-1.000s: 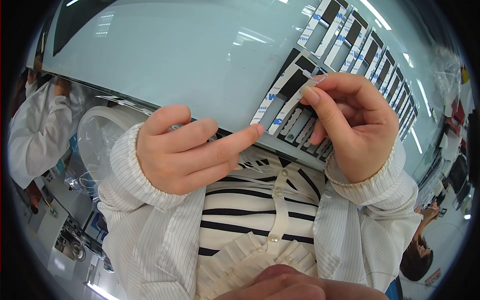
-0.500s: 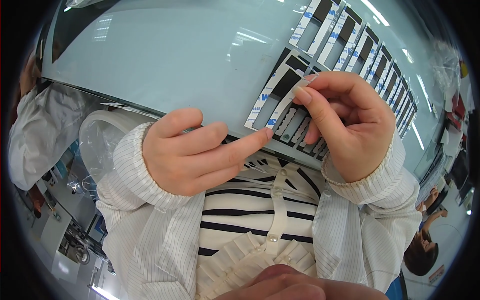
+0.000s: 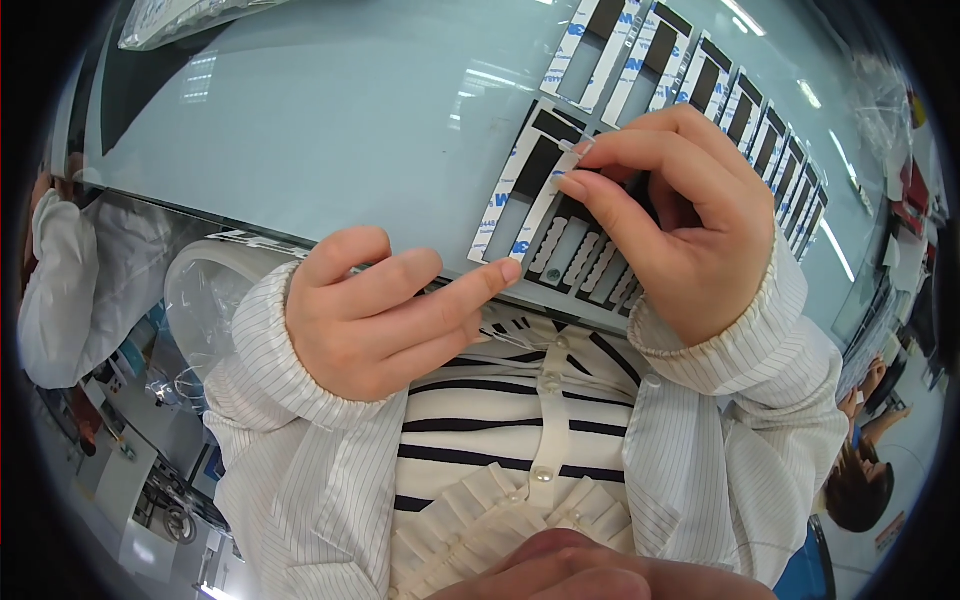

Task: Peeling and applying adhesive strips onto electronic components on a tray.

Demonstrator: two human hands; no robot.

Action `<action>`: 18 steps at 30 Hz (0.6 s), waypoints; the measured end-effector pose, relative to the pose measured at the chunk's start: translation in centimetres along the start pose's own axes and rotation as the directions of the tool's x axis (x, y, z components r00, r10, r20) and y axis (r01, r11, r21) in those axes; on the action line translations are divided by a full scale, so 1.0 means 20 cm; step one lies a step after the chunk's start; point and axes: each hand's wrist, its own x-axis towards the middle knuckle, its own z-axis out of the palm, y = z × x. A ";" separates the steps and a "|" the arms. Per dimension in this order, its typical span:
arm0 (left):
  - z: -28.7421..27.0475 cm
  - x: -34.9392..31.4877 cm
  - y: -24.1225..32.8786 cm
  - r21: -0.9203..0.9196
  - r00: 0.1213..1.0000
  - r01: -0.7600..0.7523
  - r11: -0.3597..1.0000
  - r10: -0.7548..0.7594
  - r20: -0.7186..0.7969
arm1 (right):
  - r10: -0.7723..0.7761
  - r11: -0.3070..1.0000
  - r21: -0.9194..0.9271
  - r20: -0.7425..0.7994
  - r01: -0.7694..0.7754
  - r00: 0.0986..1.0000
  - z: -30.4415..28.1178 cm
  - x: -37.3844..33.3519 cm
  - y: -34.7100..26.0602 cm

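Note:
A white adhesive frame (image 3: 508, 185) with blue print lies over a black panel near the table's front edge. My right hand (image 3: 690, 215) pinches the upper end of the frame's right-hand adhesive strip (image 3: 538, 212) between thumb and forefinger, its other fingers curled beneath. A thin whitish sliver (image 3: 577, 149) sticks out at those fingertips. My left hand (image 3: 390, 310) holds nothing; its forefinger is stretched out, with the tip touching the strip's lower end, while the remaining fingers are loosely bent. Black slotted pieces (image 3: 572, 258) with wavy edges sit beside the frame, partly hidden by my right hand.
Several similar adhesive frames (image 3: 648, 70) run in a row along the right side of the glass-topped table (image 3: 330, 130). A clear plastic bag (image 3: 195, 20) rests at the far left. Below the table edge stands a white bin (image 3: 185, 285). Another person (image 3: 860, 490) is at the right.
The view has shifted, so the frames and my right hand appear further left. The pinched strip, bowed before, now looks straighter. My left forefinger stays on its lower end.

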 end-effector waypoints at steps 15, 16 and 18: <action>0.00 0.03 -0.01 -0.096 0.999 -0.029 0.995 0.031 0.013 | 0.013 1.000 0.009 -0.001 -0.013 1.000 0.01 0.00 0.01; 0.00 0.03 -0.01 -0.098 0.999 -0.026 0.995 0.028 0.019 | 0.006 1.000 -0.001 -0.002 -0.006 1.000 0.02 0.00 0.01; -0.01 0.03 0.00 -0.097 0.999 -0.022 0.995 0.024 0.027 | -0.003 1.000 -0.010 -0.001 0.003 1.000 0.01 0.00 0.00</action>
